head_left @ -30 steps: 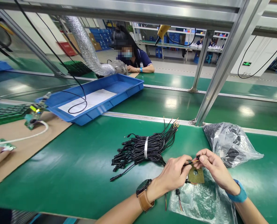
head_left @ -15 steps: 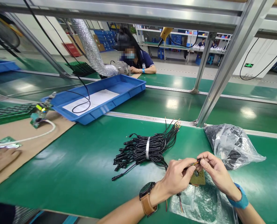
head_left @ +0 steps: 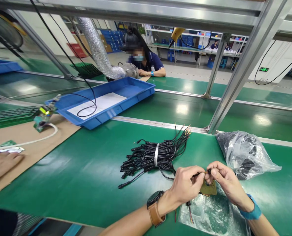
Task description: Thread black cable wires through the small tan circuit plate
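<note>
A black connector (head_left: pixel 209 171), right of the tied cable bundle (head_left: pixel 149 156), is pinched in the fingertips of the right hand (head_left: pixel 226 182); the left hand (head_left: pixel 187 184) grips its cable (head_left: pixel 196 174). Both hands partly cover a square plate (head_left: pixel 210 189). Farther right of the bundle — a stuffed plastic bag (head_left: pixel 245 155); behind-left — a blue tray (head_left: pixel 126 106). Far behind, a green sign (head_left: pixel 264 69), too small to read.

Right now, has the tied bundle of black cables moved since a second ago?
No. Judged against the metal post, the cable bundle keeps its place, left of the post's foot; only the whole view has drifted slightly.
</note>
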A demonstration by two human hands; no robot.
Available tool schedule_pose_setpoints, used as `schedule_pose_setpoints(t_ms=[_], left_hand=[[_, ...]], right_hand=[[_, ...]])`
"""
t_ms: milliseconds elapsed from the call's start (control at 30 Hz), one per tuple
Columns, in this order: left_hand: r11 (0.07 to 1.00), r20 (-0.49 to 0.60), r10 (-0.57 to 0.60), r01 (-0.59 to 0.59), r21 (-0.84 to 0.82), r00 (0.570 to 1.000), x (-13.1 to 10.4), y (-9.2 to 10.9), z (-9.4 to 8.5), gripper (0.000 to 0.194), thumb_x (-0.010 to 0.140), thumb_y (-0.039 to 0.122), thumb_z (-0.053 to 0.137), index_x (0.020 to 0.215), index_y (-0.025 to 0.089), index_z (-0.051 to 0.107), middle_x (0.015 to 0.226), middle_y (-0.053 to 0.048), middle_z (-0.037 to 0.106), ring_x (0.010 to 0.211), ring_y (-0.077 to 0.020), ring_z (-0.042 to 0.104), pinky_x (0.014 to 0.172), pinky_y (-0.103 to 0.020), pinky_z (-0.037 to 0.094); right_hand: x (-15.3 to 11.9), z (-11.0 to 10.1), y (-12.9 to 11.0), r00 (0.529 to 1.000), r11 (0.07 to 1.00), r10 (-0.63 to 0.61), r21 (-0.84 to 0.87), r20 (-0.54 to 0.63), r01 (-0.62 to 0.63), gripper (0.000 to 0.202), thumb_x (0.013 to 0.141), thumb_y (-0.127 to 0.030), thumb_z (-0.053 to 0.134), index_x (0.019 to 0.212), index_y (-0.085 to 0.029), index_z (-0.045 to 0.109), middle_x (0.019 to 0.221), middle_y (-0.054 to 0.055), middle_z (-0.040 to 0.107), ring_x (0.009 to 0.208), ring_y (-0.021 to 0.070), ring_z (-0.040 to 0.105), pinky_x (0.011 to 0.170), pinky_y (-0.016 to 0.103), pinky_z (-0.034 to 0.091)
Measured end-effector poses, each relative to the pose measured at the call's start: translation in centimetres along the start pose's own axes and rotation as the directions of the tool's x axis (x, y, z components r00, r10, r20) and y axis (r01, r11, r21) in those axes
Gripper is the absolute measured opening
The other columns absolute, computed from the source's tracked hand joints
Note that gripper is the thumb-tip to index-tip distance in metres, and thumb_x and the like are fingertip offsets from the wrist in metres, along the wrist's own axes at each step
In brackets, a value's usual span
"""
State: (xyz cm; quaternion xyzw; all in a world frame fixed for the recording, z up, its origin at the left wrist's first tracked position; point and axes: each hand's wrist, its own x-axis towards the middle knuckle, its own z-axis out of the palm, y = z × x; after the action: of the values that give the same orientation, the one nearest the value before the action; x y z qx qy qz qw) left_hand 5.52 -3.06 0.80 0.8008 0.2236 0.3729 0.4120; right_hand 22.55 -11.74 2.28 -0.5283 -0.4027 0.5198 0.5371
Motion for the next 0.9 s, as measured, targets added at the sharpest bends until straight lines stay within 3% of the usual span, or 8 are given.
schedule_pose_setpoints(t_ms=[200,333,600,767,900], left_hand=[[1.000,-0.009,0.008,-0.008,0.029,1.000,0.15,-0.03,-0.07,0.018,0.089,0.014,0.056,0.081,0.017,0.071,0.064,0.001,0.066,0.051,-0.0083,0.048,0.052,-0.022,0.033],[0.998,-0.019,0.022,-0.021,0.054,1.000,0.14,-0.12,-0.07,0.018,0.089,0.015,0.055,0.083,0.017,0.073,0.065,-0.001,0.067,0.052,-0.0093,0.051,0.052,-0.023,0.034],[0.994,-0.005,0.046,-0.045,0.097,0.999,0.07,-0.37,-0.08,0.020,0.091,0.017,0.054,0.088,0.018,0.074,0.072,-0.002,0.072,0.056,-0.0112,0.059,0.056,-0.023,0.039],[0.989,0.003,0.074,-0.074,0.130,0.997,-0.12,-0.73,-0.02,0.018,0.092,0.017,0.055,0.092,0.018,0.074,0.072,-0.002,0.073,0.057,-0.0117,0.062,0.056,-0.024,0.040],[0.983,0.000,0.121,-0.120,0.139,0.993,-0.13,-0.76,-0.07,0.019,0.093,0.017,0.055,0.095,0.018,0.074,0.078,-0.002,0.074,0.061,-0.0120,0.064,0.058,-0.024,0.041]], right_hand=[[0.00,0.01,0.13,0.999,0.998,-0.016,-0.054,-0.042,0.013,0.037,0.090,-0.052,0.070,0.101,-0.017,0.064,0.082,0.005,0.069,0.073,0.0153,0.064,0.072,0.029,0.053],[-0.21,-0.23,0.59,0.996,0.978,-0.056,-0.206,-0.074,0.039,0.034,0.093,-0.050,0.067,0.105,-0.018,0.064,0.089,0.006,0.070,0.080,0.0176,0.068,0.076,0.029,0.054],[-0.54,-0.60,0.26,0.963,0.749,-0.268,-0.632,-0.013,0.200,0.020,0.099,-0.039,0.059,0.105,-0.022,0.067,0.098,0.006,0.072,0.091,0.0211,0.068,0.082,0.031,0.053],[-0.44,-0.70,0.25,0.942,0.671,-0.335,-0.698,0.016,0.251,0.018,0.099,-0.036,0.058,0.106,-0.023,0.067,0.100,0.008,0.073,0.093,0.0227,0.069,0.083,0.033,0.053],[-0.36,-0.91,0.21,0.940,0.686,-0.341,-0.683,0.003,0.252,0.020,0.098,-0.037,0.059,0.106,-0.022,0.070,0.102,0.009,0.073,0.093,0.0232,0.069,0.085,0.034,0.055]])
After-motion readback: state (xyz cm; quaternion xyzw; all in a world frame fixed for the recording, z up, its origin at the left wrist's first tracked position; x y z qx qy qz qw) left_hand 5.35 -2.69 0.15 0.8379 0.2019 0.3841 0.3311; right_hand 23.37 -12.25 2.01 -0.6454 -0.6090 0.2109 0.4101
